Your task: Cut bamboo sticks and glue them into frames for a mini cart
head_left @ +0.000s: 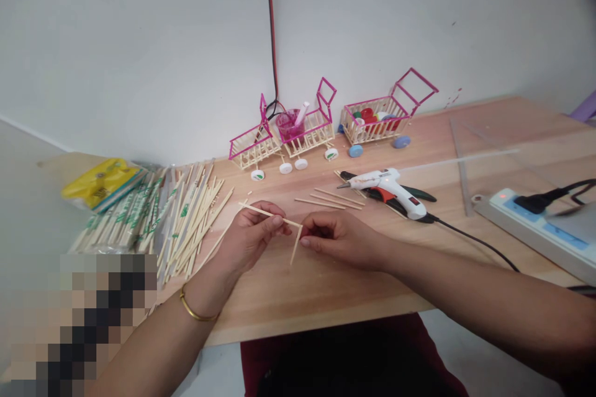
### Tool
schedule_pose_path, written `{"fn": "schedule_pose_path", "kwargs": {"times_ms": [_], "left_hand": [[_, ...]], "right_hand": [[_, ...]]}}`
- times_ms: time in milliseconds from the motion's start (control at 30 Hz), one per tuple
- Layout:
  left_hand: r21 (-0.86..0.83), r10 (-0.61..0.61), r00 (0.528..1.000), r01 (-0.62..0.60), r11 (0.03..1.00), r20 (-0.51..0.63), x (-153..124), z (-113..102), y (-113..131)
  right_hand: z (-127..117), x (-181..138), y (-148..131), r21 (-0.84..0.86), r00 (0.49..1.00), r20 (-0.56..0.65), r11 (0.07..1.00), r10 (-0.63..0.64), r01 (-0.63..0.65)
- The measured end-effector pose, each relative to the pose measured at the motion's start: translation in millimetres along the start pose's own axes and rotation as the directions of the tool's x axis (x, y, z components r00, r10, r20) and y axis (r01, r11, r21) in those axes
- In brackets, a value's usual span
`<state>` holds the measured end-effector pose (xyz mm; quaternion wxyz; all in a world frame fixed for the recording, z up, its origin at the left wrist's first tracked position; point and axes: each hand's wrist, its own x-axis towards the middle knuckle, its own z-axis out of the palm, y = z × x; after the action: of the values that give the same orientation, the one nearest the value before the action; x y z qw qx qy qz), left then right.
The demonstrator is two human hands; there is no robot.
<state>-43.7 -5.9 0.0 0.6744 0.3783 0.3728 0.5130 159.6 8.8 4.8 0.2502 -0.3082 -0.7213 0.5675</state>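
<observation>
My left hand (257, 228) pinches a thin wooden stick (261, 209) between thumb and fingers. A shorter wooden stick (295, 245) meets its right end at an angle, and my right hand (342, 239) is closed on it near that corner. Both sticks are held just above the wooden table (298, 307). Several loose sticks (328, 200) lie on the tabletop beyond my right hand. To their right rests a white hot glue gun (388, 189) with an orange trigger, its nozzle pointing left. The fingertips of my right hand are partly hidden.
Three small stick carts (305, 133) with pink trim and bottle-cap wheels stand along the wall; one holds a pink cup (291, 124). Bundled chopsticks (135, 211) and a yellow packet (100, 183) lie left. A power strip (540, 223) with a black plug sits right; the glue gun's cord (475, 242) trails nearby.
</observation>
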Motion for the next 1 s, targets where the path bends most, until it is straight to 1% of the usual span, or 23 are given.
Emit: {"fn": "schedule_pose_path", "kwargs": {"times_ms": [167,667,1000], "left_hand": [[0.001,0.004,1.000,-0.004,1.000,0.000,-0.1,0.2,0.3],[0.003,-0.002,1.000,0.002,1.000,-0.005,-0.1,2.0,1.4],[0.010,0.001,1.000,-0.001,1.000,-0.012,-1.0,3.0,1.7]], "right_hand": [[0.0,0.0,-1.2,-0.009,1.000,-0.006,1.000,0.015,-0.015],[-0.2,0.1,1.3,-0.002,1.000,-0.004,1.000,-0.015,0.015],[0.2,-0.6,-0.6,-0.003,1.000,-0.011,1.000,0.015,-0.015]]}}
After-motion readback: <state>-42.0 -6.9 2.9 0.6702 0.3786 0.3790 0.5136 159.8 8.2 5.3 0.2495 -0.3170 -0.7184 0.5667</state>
